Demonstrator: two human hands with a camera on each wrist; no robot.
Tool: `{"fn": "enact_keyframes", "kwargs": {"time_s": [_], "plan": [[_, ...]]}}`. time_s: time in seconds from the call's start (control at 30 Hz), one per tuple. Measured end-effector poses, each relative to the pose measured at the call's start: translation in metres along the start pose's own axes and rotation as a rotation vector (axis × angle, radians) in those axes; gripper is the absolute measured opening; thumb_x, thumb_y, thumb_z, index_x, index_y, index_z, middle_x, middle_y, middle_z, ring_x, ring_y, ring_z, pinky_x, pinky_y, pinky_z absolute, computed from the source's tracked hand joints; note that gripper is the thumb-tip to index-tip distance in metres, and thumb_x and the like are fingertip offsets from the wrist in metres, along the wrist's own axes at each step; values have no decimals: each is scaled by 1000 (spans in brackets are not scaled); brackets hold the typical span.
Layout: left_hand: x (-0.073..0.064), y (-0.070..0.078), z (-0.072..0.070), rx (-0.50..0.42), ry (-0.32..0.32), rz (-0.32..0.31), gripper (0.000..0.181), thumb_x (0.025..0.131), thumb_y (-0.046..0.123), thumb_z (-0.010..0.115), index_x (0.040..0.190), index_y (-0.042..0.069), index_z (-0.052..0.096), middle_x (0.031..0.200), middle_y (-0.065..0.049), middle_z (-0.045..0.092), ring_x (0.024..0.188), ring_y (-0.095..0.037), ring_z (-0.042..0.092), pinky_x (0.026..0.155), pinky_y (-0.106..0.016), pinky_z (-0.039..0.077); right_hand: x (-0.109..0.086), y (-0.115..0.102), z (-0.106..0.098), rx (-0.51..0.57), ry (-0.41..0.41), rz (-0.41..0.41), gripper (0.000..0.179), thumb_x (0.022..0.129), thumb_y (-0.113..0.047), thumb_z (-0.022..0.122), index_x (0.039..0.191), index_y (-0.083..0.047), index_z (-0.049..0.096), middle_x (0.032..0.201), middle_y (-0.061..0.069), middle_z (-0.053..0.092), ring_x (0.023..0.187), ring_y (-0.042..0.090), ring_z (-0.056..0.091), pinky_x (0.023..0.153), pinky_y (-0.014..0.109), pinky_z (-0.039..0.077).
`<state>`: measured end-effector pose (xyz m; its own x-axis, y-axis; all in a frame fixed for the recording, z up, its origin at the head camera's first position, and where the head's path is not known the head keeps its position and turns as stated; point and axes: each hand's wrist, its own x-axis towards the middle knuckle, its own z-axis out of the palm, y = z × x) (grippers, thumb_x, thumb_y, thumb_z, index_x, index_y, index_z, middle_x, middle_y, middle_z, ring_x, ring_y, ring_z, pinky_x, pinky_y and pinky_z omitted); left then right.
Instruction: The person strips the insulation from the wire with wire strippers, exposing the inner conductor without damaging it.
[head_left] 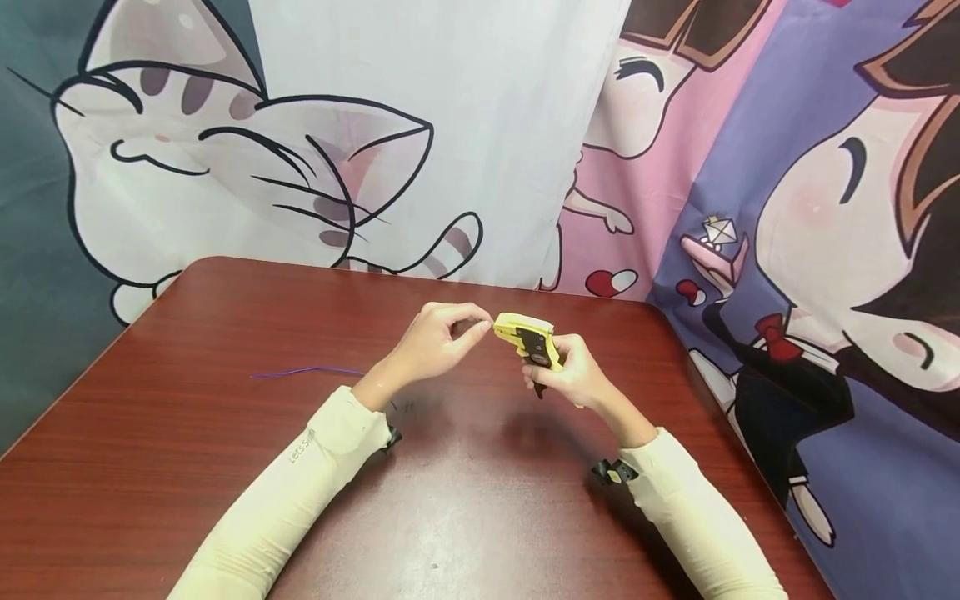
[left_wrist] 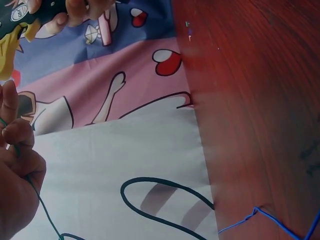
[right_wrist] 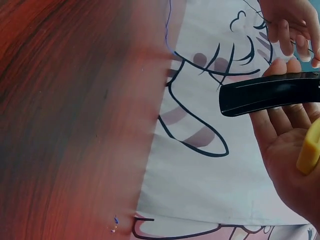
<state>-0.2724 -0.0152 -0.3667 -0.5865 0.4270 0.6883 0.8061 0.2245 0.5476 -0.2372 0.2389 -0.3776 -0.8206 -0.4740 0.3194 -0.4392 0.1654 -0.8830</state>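
My right hand [head_left: 576,373] holds a yellow and black wire stripper [head_left: 534,340] above the table, its head pointing left. In the right wrist view, the black handle [right_wrist: 270,94] lies across the fingers, and a yellow part of the tool shows at the palm. My left hand [head_left: 433,340] pinches a thin green wire [left_wrist: 44,206] between thumb and fingers, fingertips right at the stripper's head. The wire trails down from the hand in the left wrist view. Its far end is hidden.
A blue wire [head_left: 315,369] lies on the reddish-brown table [head_left: 450,517], left of the hands. Tiny coloured scraps [right_wrist: 115,223] sit near the table's edge in the right wrist view. A cartoon-printed cloth [head_left: 480,133] hangs behind the table and along its right side.
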Motion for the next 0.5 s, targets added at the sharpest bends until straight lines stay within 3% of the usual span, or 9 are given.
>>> {"fn": "enact_keyframes", "kwargs": {"time_s": [0.1,0.2,0.43,0.5], "plan": [[-1,-1,0,3,0,-5,10,96,18,64,96,14,73,66,7,51,58,-23,49,54,-27,36,0,0,0,-19,4,12,19,83,7,68,100,13,65,71,22,66,58,39,62,56,35,56],[-2,-4,0,-11,7,-1,9,96,17,64,96,14,73,65,7,51,57,-21,48,53,-27,36,0,0,1,-31,7,20,19,82,7,69,100,12,65,71,20,66,58,36,63,56,36,56],[-3,-8,4,-72,26,-9,6,95,13,65,97,12,70,69,7,57,58,-13,45,53,-26,36,0,5,3,-31,3,-2,16,81,8,70,96,10,65,71,32,61,58,34,62,55,37,54],[-3,-9,5,-85,32,-8,4,95,12,64,97,11,68,71,7,59,59,-12,46,53,-27,37,0,6,3,-27,4,-4,17,81,8,70,97,10,65,71,30,62,59,31,63,56,38,55]]}}
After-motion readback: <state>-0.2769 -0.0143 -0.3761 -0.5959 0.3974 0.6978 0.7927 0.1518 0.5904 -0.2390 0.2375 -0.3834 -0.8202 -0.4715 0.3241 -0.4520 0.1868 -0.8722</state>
